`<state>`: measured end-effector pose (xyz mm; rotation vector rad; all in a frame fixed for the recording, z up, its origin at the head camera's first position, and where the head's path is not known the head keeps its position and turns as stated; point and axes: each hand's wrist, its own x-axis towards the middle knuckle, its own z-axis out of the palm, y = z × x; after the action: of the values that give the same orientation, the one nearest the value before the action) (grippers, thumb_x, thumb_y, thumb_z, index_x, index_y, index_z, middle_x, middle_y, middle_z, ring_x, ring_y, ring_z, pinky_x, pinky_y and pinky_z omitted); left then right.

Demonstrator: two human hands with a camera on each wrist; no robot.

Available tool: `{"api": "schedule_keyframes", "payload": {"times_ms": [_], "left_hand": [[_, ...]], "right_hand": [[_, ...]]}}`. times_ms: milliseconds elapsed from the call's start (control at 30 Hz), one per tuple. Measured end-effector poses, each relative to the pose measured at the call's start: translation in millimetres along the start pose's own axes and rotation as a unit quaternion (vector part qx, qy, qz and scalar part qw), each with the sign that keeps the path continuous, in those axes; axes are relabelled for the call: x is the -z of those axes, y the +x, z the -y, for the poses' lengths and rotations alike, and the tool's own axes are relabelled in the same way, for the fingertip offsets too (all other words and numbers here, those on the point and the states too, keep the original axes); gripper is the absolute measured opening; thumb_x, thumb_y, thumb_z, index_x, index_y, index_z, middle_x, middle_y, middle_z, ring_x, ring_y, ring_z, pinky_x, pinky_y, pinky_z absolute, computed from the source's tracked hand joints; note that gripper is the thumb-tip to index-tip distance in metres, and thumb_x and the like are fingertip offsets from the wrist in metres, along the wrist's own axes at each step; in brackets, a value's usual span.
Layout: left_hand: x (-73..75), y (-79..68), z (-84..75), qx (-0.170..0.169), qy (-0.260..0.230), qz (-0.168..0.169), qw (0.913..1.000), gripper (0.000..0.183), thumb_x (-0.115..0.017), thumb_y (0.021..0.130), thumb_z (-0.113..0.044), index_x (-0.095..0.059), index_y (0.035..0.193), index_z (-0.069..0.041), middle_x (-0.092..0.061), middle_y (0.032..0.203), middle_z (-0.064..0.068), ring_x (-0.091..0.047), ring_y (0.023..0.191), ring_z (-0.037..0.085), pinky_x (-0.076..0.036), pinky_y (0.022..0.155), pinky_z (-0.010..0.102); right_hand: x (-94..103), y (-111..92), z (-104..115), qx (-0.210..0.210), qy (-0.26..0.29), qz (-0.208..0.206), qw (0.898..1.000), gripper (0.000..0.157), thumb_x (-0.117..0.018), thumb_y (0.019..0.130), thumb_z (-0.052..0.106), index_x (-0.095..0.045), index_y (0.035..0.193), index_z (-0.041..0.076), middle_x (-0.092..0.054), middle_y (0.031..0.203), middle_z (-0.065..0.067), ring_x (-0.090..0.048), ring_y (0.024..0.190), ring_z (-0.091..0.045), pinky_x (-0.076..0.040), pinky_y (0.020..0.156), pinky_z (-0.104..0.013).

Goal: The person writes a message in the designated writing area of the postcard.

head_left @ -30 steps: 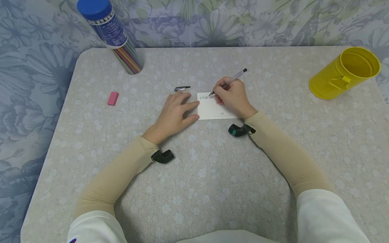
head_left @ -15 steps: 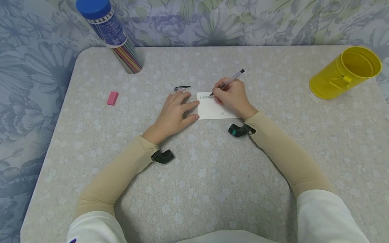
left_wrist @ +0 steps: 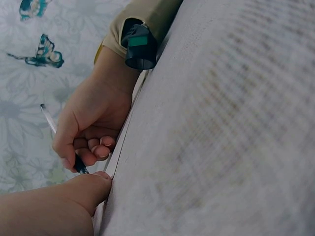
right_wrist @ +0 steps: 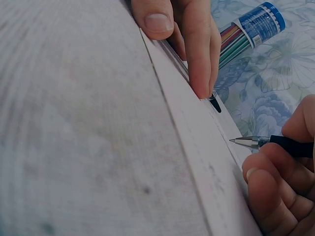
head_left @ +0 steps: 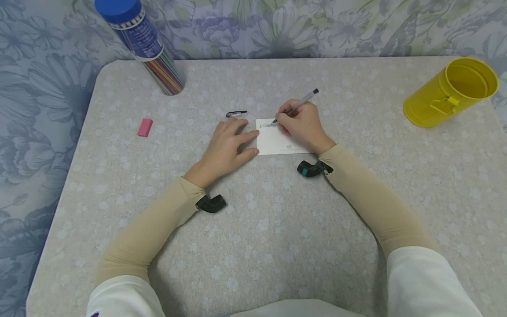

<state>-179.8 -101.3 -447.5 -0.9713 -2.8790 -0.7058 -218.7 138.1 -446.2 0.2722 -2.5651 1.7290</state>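
Note:
A small white card (head_left: 271, 143) lies on the table, with a line of handwriting near its top edge and a short mark lower down. My right hand (head_left: 304, 125) pinches a pen (head_left: 308, 97), clear-barrelled with a black end, its tip at the written line. In the right wrist view the metal pen tip (right_wrist: 241, 141) points at the card's surface. My left hand (head_left: 225, 147) lies spread at the card's left side, thumb and a finger on its edge. Just beyond the left fingers lies a pen cap (head_left: 236, 114), black and clear.
A pink eraser (head_left: 145, 127) lies to the left. At the back left stands a blue-lidded tube of coloured pencils (head_left: 152, 53). A yellow canister (head_left: 429, 103), apparently open-topped, stands at the far right. Patterned wallpaper (head_left: 277, 31) borders the table's back edge.
The pen's upper end has shifted slightly left, with small movements of the right fingers. My left hand keeps its place at the card, and the head view has shifted a little.

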Motion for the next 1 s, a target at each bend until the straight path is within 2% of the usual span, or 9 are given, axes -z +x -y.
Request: {"api": "schedule_keyframes", "payload": {"times_ms": [433, 833, 1000], "left_hand": [[-0.3, -0.1, 0.2, 0.005, 0.001, 0.004, 1.0, 0.049, -0.072, 0.095, -0.037, -0.067, 0.136, -0.011, -0.051, 0.149, 0.023, -0.039, 0.146, 0.045, -0.024, 0.119, 0.071], [-0.3, -0.1, 0.6, 0.003, 0.006, 0.002, 1.0, 0.049, -0.071, 0.095, -0.037, -0.067, 0.137, -0.011, -0.051, 0.149, 0.023, -0.039, 0.146, 0.045, -0.025, 0.119, 0.069], [0.2, -0.5, 0.1, 0.006, 0.006, 0.004, 1.0, 0.049, -0.071, 0.095, -0.037, -0.067, 0.137, -0.011, -0.051, 0.149, 0.023, -0.039, 0.146, 0.045, -0.024, 0.119, 0.07]], "right_hand": [[0.1, 0.1, -0.5, -0.003, 0.006, -0.023, 1.0, 0.01, -0.062, 0.088, 0.009, -0.071, 0.083, 0.006, -0.06, 0.056, 0.001, -0.053, 0.047, -0.009, -0.042, 0.046, -0.02], [3.2, 2.5, -0.5, -0.027, 0.045, -0.003, 0.999, 0.011, -0.063, 0.089, 0.009, -0.069, 0.081, 0.006, -0.062, 0.058, 0.0, -0.055, 0.047, -0.01, -0.045, 0.046, -0.021], [4.4, 2.3, -0.5, -0.035, 0.044, 0.007, 0.998, 0.01, -0.063, 0.089, 0.008, -0.07, 0.082, 0.006, -0.063, 0.058, 0.0, -0.057, 0.048, -0.011, -0.046, 0.047, -0.022]]}}
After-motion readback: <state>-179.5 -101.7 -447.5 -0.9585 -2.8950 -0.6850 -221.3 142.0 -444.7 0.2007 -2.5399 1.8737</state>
